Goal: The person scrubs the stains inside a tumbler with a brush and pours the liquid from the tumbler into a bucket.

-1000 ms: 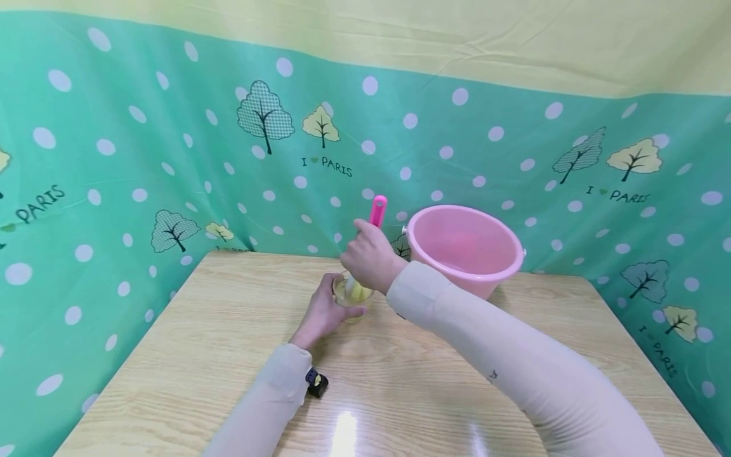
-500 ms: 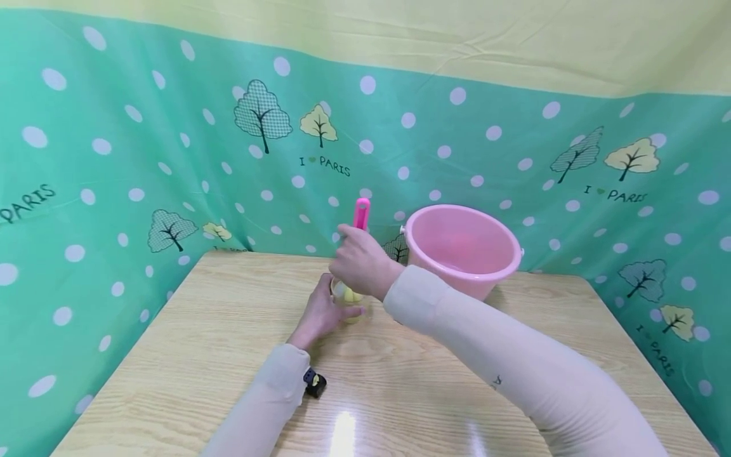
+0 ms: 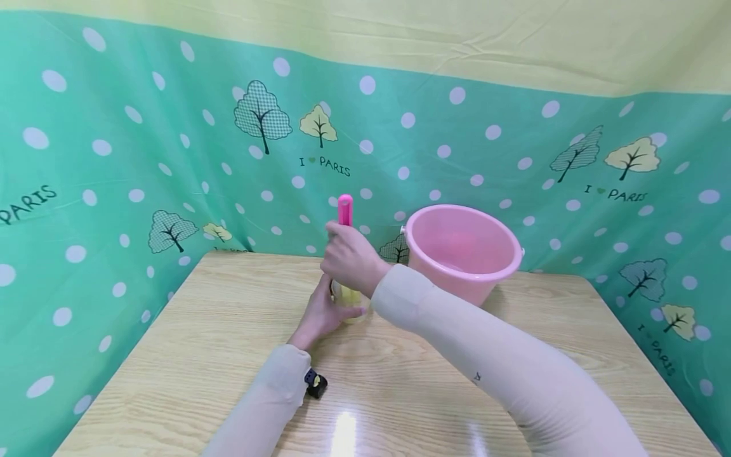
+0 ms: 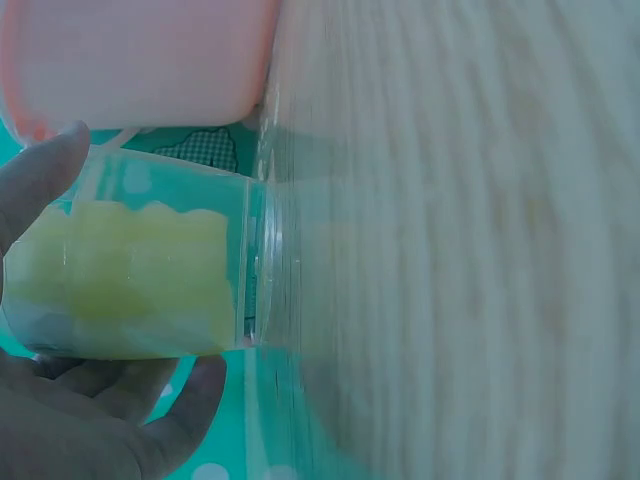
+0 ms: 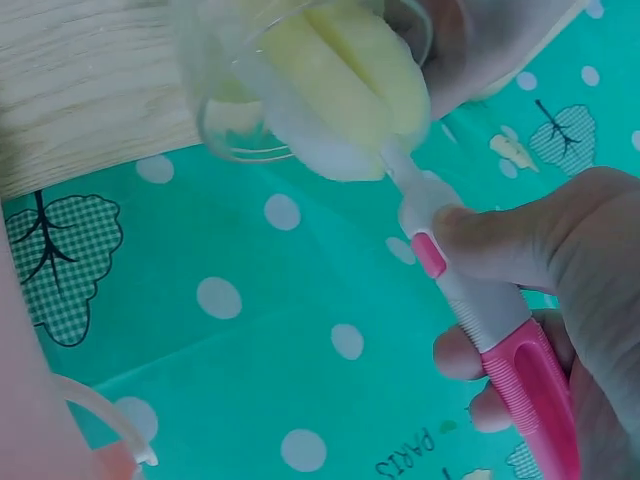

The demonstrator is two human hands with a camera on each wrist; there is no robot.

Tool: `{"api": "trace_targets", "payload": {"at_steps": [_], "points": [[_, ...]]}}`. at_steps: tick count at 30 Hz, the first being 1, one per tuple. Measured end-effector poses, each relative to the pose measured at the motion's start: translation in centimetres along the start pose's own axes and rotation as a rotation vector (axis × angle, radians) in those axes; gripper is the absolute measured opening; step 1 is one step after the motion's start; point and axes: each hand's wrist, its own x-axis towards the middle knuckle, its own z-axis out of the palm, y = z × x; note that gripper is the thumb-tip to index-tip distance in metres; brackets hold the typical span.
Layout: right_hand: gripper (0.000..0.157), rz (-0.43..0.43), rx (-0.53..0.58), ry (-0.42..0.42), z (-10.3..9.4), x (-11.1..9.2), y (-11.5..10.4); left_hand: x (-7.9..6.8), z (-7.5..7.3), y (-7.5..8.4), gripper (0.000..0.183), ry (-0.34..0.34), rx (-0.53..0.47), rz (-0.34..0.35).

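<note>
A clear glass (image 4: 245,230) stands on the table, its base down on the wood. My left hand (image 3: 321,312) grips it from the left, thumb on the near side and fingers on the far side. Inside the glass sits the pale yellow sponge head (image 5: 350,80) of a bottle brush with a pink and white handle (image 5: 490,320). Whitish foam or sponge shows at the head's lower end. My right hand (image 3: 351,257) holds the handle from above, its pink end (image 3: 345,211) sticking up past the fingers. In the head view this hand hides part of the glass rim.
A pink bucket (image 3: 422,254) stands just right of the glass, near the back of the wooden table (image 3: 228,355). Behind the table hangs a green, polka-dotted curtain (image 3: 240,184). The right forearm crosses the table's right half.
My right hand and the brush handle have moved left over the glass, and the handle has swung from leaning right to nearly upright. The left hand and the glass stay in place.
</note>
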Motion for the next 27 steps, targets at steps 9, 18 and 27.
{"api": "trace_targets", "payload": {"at_steps": [9, 18, 27], "points": [[0.008, 0.049, 0.067, -0.085, 1.6, -0.2, 1.1, 0.0, 0.4, 0.4, 0.082, -0.002, 0.002, -0.105], [0.009, 0.068, 0.18, -0.086, 2.3, -1.1, 1.8, -0.1, 0.3, 0.5, 0.083, 0.009, -0.004, -0.1], [0.004, 0.03, 0.212, -0.088, 2.0, -1.8, 1.9, -0.1, 0.1, 0.3, 0.084, 0.025, -0.003, -0.094]]}}
